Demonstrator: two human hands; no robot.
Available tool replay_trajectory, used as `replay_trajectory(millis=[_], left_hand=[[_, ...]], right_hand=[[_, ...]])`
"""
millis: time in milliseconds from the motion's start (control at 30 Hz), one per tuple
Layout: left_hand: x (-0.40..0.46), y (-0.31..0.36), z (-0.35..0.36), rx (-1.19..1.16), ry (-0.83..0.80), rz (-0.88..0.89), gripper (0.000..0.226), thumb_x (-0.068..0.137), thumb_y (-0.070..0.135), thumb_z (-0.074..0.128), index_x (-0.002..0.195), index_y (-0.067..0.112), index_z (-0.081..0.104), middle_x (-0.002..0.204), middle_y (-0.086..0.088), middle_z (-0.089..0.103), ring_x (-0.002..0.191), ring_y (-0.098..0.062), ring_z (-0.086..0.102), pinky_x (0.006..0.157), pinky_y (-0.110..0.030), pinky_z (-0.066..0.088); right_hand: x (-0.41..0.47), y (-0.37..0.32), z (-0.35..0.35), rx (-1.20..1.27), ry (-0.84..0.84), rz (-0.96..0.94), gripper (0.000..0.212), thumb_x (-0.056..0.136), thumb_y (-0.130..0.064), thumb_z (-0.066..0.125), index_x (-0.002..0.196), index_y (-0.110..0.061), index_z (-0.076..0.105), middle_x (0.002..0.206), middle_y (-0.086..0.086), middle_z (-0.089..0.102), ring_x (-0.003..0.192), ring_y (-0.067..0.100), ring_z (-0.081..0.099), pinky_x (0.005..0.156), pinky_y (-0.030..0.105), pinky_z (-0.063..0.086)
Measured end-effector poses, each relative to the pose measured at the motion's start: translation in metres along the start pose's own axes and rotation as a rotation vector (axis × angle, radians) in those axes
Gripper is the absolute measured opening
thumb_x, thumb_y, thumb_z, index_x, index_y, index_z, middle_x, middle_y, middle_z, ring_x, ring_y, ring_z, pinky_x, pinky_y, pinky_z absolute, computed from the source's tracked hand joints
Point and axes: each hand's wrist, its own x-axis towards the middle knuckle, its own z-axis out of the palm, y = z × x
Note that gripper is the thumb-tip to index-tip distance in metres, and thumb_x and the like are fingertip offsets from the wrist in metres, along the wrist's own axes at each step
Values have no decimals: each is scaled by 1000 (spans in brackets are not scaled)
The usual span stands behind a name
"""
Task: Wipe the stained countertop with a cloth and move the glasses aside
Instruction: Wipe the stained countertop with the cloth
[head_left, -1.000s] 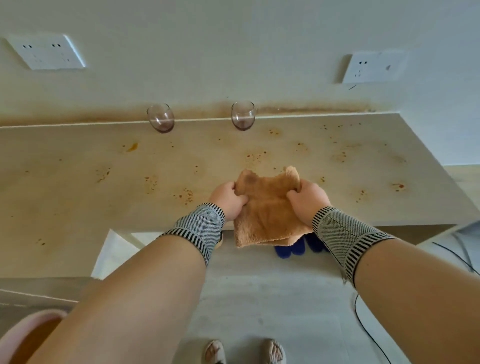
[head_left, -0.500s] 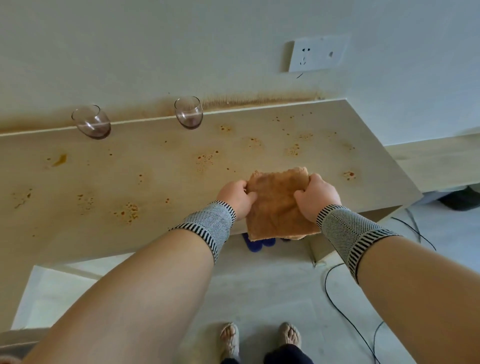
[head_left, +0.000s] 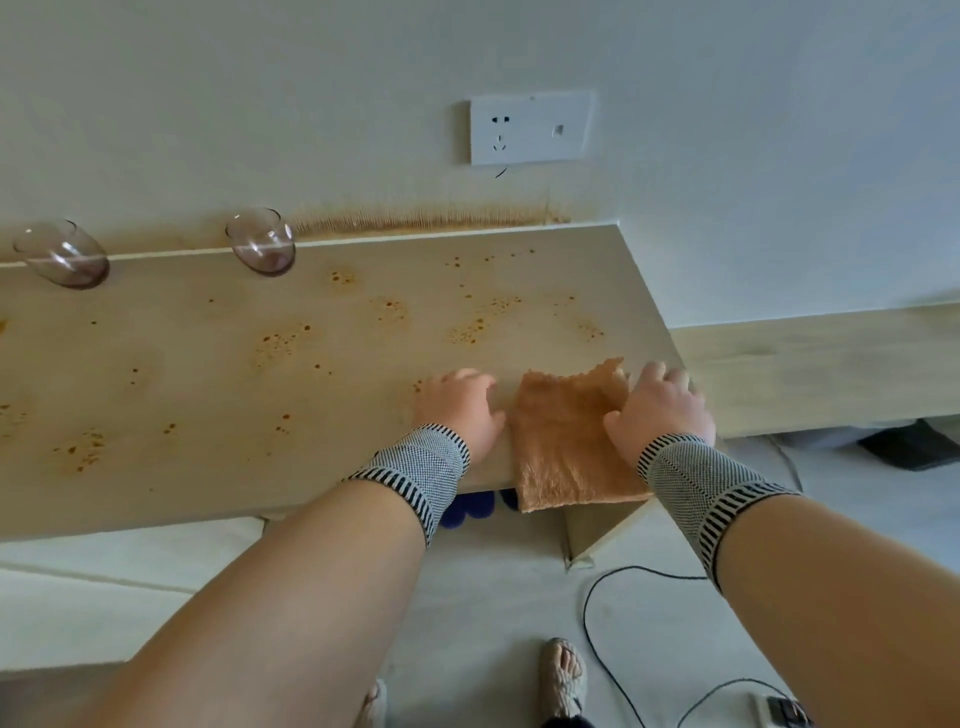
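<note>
Nearest: one sandalled foot (head_left: 563, 675) on pale floor (head_left: 493, 613), black cable (head_left: 613, 623) looping beside it. Two bare forearms reaching forward, each with a grey knit wristband edged in black stripes, left (head_left: 415, 475) and right (head_left: 696, 486). Orange-brown cloth (head_left: 566, 431) spread flat at right front corner of counter (head_left: 208, 389), near edge of cloth hanging over the counter's front lip, far edge ragged. Left hand (head_left: 462, 405) palm down on bare counter just beside cloth's left edge, fingers (head_left: 467, 376) extended and relaxed, gripping nothing; whether thumb touches the cloth, cannot tell. Right hand (head_left: 662, 408) palm down over cloth's right edge, fingers (head_left: 660, 371) stretched forward toward the counter's right edge, pressing rather than curled. Something blue (head_left: 470, 506) under the counter, partly hidden. Counter surface pale wood tone, speckled all over with orange-brown stains (head_left: 283, 340), clusters thickest in the middle and toward the back right. Far back edge against wall: two clear glasses, well apart from hands and cloth, one (head_left: 262, 247) left of centre, another (head_left: 62, 257) at far left, both with a dark tint at the base. Brown smear (head_left: 426, 221) along wall just above counter's back edge. Higher on wall, white socket plate (head_left: 530, 127). Lower wooden ledge (head_left: 821, 364) off to right.
</note>
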Motion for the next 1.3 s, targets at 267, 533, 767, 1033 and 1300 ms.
replay_trajectory(millis=[267,533,767,1033,1300], left_hand=[[-18,11,24,335,-229,-216,65,98,34,51,155,31,20,166,6,-2,151,-27,-2,118,-58,11],[-11,5,32,387,-242,-233,64,97,47,50,154,31,26,164,10,15,151,-26,6,116,-57,17],[-1,-4,31,392,-303,-211,67,94,51,53,153,31,29,162,12,19,150,-25,6,116,-62,15],[-2,-6,26,367,-304,-191,67,93,53,53,153,34,29,162,14,19,150,-24,8,116,-58,17],[-4,-7,25,348,-295,-177,67,93,53,54,152,34,30,162,12,20,150,-26,9,116,-58,16]], right_hand=[[12,9,48,-230,-374,-723,63,101,-56,29,156,-40,4,165,-4,-13,151,31,-12,121,57,4],[55,33,33,-372,-154,-487,60,94,-64,34,141,-26,40,157,11,24,144,37,16,112,64,22],[36,1,69,-151,-273,-574,69,101,-47,31,158,-21,2,165,0,-13,150,33,-13,120,55,-1],[43,15,61,-236,-231,-704,54,105,-43,24,156,-39,6,165,-9,0,149,27,5,117,48,17],[26,-12,62,-104,-266,-511,65,92,-32,54,149,-37,24,158,-3,15,139,37,15,112,60,24]])
